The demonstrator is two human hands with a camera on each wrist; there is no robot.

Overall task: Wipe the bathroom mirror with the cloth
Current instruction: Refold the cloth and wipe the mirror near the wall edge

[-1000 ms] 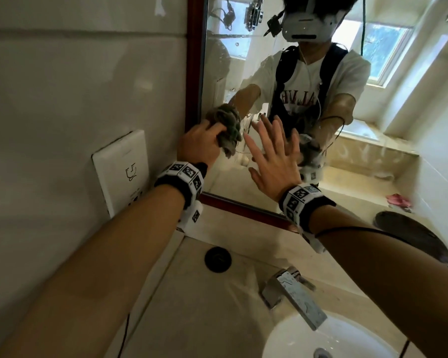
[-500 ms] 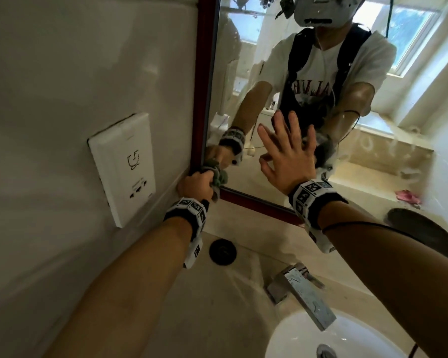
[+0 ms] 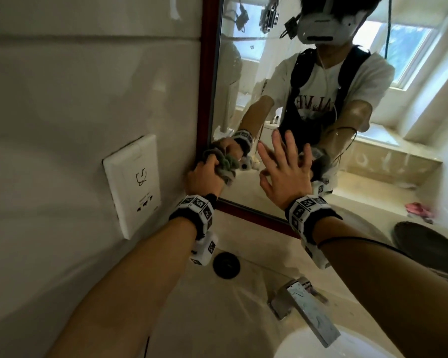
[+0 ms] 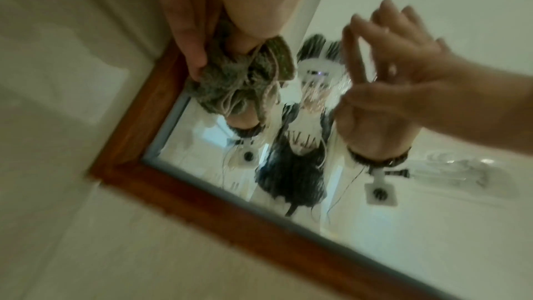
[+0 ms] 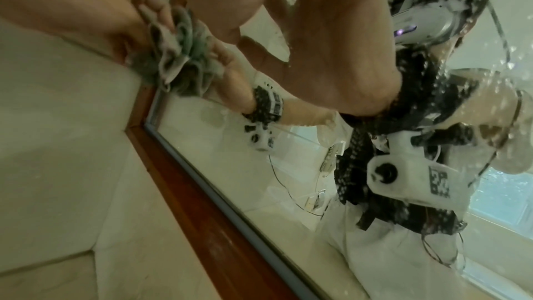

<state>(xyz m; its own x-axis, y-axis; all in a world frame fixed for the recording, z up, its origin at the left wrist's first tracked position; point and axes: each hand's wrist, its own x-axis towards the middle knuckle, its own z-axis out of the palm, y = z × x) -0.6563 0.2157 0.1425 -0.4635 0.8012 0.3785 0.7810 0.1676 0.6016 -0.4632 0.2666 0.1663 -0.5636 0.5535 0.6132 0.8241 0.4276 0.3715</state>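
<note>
Against the wood-framed mirror [image 3: 243, 104]'s lower left edge, the left hand [image 3: 204, 177] clutches a bunched grey-green cloth [image 3: 224, 165] for scrubbing; the right hand [image 3: 286, 174], fingers spread, braces on the glass.

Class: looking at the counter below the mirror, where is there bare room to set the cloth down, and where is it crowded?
Free: the counter strip between the wall and the black round stopper, left of the faucet. Crowded: around the faucet and basin, and at the mirror corner, where the left hand grips the cloth beside the right hand.
</note>
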